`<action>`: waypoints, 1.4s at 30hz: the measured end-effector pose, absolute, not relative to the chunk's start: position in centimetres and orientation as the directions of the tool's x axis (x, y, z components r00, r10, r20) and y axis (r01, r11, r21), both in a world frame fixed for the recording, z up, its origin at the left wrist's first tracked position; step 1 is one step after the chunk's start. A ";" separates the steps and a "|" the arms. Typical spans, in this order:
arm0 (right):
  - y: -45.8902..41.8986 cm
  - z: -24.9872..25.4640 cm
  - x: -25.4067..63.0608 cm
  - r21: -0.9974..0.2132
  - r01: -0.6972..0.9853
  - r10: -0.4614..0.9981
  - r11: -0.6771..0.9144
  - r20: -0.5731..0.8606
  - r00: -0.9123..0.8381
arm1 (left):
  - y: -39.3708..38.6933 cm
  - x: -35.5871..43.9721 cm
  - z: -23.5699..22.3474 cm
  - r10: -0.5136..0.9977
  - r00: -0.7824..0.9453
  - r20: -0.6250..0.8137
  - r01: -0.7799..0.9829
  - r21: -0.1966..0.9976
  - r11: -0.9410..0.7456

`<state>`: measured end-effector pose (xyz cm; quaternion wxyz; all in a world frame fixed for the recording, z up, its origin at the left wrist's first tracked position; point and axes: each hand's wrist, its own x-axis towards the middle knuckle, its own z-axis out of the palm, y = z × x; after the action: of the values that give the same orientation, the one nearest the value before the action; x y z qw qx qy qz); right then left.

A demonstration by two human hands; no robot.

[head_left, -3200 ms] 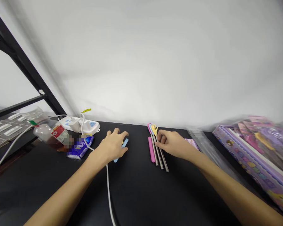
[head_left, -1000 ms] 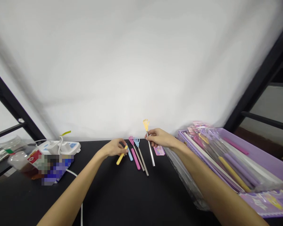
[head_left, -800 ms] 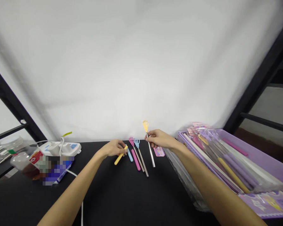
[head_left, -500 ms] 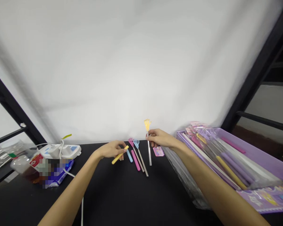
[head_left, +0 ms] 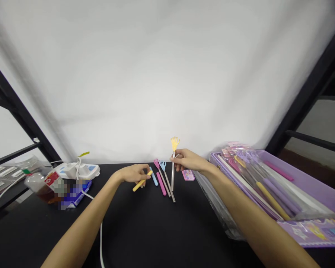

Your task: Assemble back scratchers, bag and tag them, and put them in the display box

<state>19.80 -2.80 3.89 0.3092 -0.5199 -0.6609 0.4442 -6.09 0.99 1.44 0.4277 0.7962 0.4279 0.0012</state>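
Observation:
My left hand [head_left: 133, 174] is shut on a yellow plastic sleeve [head_left: 141, 182], which pokes out down and to the left. My right hand [head_left: 188, 160] grips the steel shaft [head_left: 172, 169] of a back scratcher upright, with its yellow hand-shaped head [head_left: 175, 143] above my fingers. Just between my hands, a pink-headed back scratcher [head_left: 156, 163] and a blue-headed one [head_left: 163, 166] lie on the black table [head_left: 145, 223]. Beside them lie a blue sleeve [head_left: 153, 176] and a pink sleeve [head_left: 161, 183].
A small pink card [head_left: 188, 175] lies right of the scratchers. A purple box [head_left: 296, 178] of packaged items stands at right, past a clear plastic sheet. At left are a power strip [head_left: 78, 171], a bottle [head_left: 39, 188], a blue packet [head_left: 79, 193] and a white cable [head_left: 101, 238].
Since the earliest frame, both hands have lifted from the table, the right with the yellow-headed scratcher and the left with the yellow sleeve. The scratcher's shaft now stands more upright, and the view has shifted.

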 end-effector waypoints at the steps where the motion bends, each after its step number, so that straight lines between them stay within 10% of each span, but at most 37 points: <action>1: -2.8 3.9 19.7 -0.911 0.407 0.960 0.062 -0.057 -0.273 | 0.9 -6.0 1.7 0.675 0.644 -0.360 0.684 0.665 -0.298; 31: -3.5 4.9 19.3 -0.995 -0.088 0.998 0.041 0.045 -0.052 | -1.5 -4.1 3.6 0.561 0.815 -0.145 0.348 0.896 -0.274; 42: -2.9 4.1 20.7 -0.991 -0.103 0.963 0.087 0.111 -0.245 | -1.5 -4.1 3.7 0.646 0.763 -0.029 0.382 0.826 -0.414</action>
<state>20.72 -2.94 4.07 0.4797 -0.3838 -0.5600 0.5558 -4.14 -1.55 3.69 0.4434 0.8275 0.3106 0.1490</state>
